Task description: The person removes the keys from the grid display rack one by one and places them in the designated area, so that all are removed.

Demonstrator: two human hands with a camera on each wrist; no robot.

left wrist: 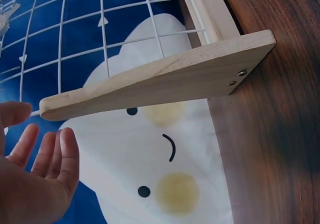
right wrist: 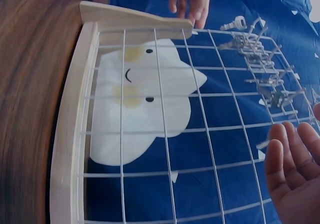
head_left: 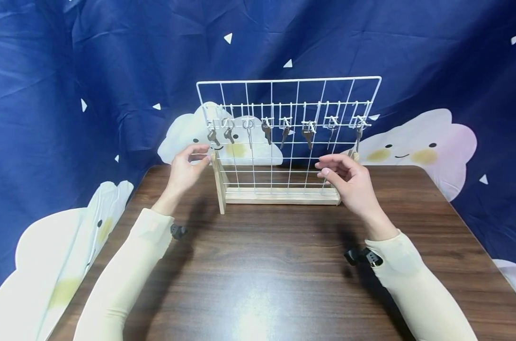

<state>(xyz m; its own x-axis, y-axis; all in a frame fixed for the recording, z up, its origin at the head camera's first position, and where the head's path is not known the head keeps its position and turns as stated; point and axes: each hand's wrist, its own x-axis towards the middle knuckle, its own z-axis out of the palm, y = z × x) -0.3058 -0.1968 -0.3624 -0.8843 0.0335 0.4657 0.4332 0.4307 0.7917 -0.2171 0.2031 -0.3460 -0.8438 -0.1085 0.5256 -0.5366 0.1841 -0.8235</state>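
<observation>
A white wire grid rack stands upright on a wooden base. Several keys hang from hooks in a row across its upper part. My left hand is beside the rack's left wooden support, its fingers loosely bent and near the support's top end; whether they touch it I cannot tell. In front of the grid's lower right part, my right hand has relaxed, slightly bent fingers and holds nothing. The right wrist view shows that hand apart from the wires, and it partly hides the right support in the head view.
The rack stands towards the back of a dark brown wooden table. Behind it hangs a blue cloth printed with white clouds and triangles. Dark straps show at both wrists below cream sleeves.
</observation>
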